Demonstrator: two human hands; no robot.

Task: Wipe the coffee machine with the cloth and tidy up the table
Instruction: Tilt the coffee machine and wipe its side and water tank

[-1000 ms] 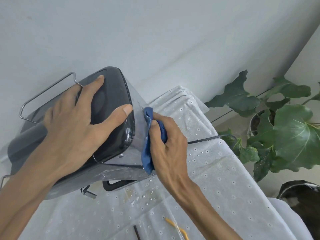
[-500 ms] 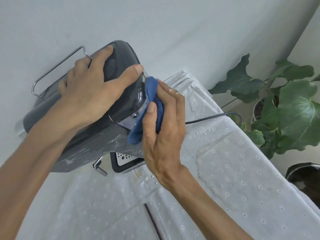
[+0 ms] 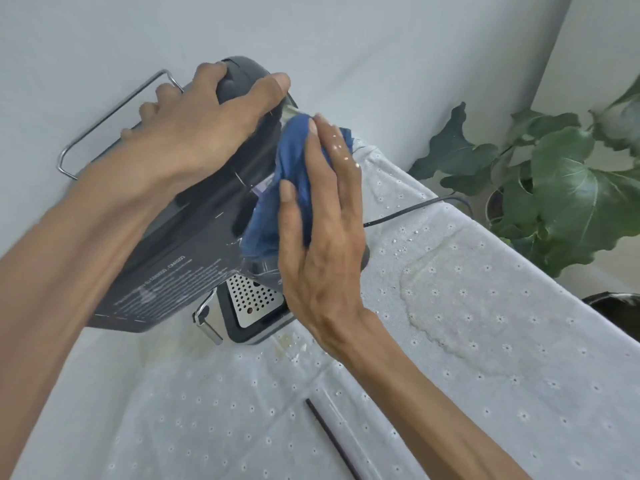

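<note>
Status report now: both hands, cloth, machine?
Left hand grips coffee machine top. Right hand presses blue cloth on its side. Nothing in the way.

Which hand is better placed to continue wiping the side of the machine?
The right hand: it already presses the cloth flat against the machine. The left hand grips the top, steadying it.

white-clothed table (image 3: 467,358), coffee machine (image 3: 180,258), black cord (image 3: 415,207)

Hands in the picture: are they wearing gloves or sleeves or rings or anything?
No. The left hand and right hand are bare: no gloves, rings or watch that I can see. Both forearms are uncovered too, with no sleeves as far as the picture shows. The right hand's fingers carry a few shiny wet drops.
</note>
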